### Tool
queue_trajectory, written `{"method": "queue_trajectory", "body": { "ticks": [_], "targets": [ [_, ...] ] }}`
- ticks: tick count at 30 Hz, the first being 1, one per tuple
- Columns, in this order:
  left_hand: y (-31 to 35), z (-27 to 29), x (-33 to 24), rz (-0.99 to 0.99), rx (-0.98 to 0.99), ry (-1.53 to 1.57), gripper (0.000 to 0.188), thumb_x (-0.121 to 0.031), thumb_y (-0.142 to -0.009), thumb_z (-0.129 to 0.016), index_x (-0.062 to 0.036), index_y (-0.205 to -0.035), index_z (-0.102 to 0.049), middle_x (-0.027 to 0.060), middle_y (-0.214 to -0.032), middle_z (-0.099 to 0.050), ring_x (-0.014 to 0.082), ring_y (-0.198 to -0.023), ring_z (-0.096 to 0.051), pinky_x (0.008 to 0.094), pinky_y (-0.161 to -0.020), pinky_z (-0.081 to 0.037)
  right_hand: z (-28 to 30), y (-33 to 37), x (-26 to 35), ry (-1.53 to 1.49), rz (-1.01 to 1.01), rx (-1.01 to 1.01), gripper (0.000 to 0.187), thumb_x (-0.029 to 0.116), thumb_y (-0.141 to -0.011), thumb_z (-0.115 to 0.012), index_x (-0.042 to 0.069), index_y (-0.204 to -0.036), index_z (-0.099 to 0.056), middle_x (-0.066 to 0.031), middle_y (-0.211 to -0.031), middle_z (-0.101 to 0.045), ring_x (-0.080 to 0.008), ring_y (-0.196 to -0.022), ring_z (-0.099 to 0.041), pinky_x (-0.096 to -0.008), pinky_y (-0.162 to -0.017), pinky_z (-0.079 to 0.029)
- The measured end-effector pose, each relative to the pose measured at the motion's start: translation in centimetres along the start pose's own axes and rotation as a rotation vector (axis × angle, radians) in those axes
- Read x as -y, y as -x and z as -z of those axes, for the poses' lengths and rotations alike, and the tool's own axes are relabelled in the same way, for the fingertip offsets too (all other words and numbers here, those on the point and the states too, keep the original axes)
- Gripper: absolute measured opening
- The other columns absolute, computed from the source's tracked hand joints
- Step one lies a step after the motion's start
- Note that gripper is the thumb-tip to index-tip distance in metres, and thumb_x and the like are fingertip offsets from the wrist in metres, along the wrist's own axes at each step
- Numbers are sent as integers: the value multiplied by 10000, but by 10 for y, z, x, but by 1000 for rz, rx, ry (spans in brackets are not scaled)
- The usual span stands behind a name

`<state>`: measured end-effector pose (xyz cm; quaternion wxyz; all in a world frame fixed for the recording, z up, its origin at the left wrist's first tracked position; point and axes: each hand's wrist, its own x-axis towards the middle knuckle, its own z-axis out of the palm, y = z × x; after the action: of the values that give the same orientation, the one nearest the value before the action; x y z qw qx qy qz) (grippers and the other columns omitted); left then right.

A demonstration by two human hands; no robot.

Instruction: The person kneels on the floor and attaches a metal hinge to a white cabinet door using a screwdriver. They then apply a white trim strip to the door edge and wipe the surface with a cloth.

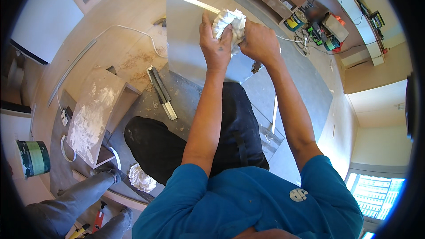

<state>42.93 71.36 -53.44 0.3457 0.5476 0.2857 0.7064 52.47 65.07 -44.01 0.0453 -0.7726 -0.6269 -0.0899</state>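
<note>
A crumpled white cloth is bunched between my two hands, at the upper edge of a pale grey board that stands tilted in front of my knees. My left hand is closed on the cloth's near side, its thumb pressed to it and a finger pointing up along the board. My right hand is closed in a fist on the cloth's right side. The fingertips of both hands are partly hidden by the cloth. Below my right hand, a small dark metal fitting shows by the board's lower right edge.
Left of my legs stands a paint-worn wooden box, with metal strips beside it. A second white cloth lies near another person's leg. A green-labelled bucket is at far left; tools and cords lie upper right.
</note>
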Motion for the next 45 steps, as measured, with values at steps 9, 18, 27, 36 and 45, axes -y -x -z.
{"method": "queue_trajectory", "body": {
  "ticks": [9, 18, 27, 36, 45],
  "targets": [
    [3, 47, 4, 500, 22, 336, 467, -157, -1037, -691, -6, -1445, -522, 172, -1334, -645, 249, -1176, -663, 351, -960, -581, 7, 2, 4, -82, -30, 5, 407, 176, -801, -743, 63, -1172, -620, -215, -990, -757, -418, -956, -731, -544, -815, -566],
    [-73, 32, -37, -381, 416, -786, 349, -364, -895, -820, -70, -1035, -696, 170, -1116, -672, 371, -1037, -662, 466, -873, -556, 19, 20, 17, -248, -206, 55, 397, 345, -837, -844, 65, -1062, -674, -225, -912, -749, -441, -914, -730, -558, -787, -556],
    [-153, 48, -16, -346, 438, -1160, 352, -439, -907, -773, -95, -952, -712, 113, -976, -727, 369, -835, -716, 487, -736, -577, 14, 24, 7, -334, -136, -7, 417, 375, -842, -838, 36, -1024, -675, -216, -863, -746, -414, -860, -744, -537, -757, -576],
    [-136, 43, -43, -345, 499, -1245, 295, -379, -905, -760, -99, -964, -691, 134, -937, -661, 366, -900, -709, 504, -728, -579, 11, 32, 5, -339, -81, -51, 367, 317, -867, -801, 13, -1023, -665, -208, -867, -750, -387, -835, -753, -502, -719, -588],
    [-122, 54, -69, -425, 603, -1339, 288, -347, -910, -765, -80, -970, -675, 139, -968, -684, 388, -895, -716, 495, -757, -583, 9, 57, 11, -370, -56, -121, 290, 254, -866, -786, 19, -995, -676, -182, -833, -752, -372, -806, -761, -484, -702, -594]
  ]
}}
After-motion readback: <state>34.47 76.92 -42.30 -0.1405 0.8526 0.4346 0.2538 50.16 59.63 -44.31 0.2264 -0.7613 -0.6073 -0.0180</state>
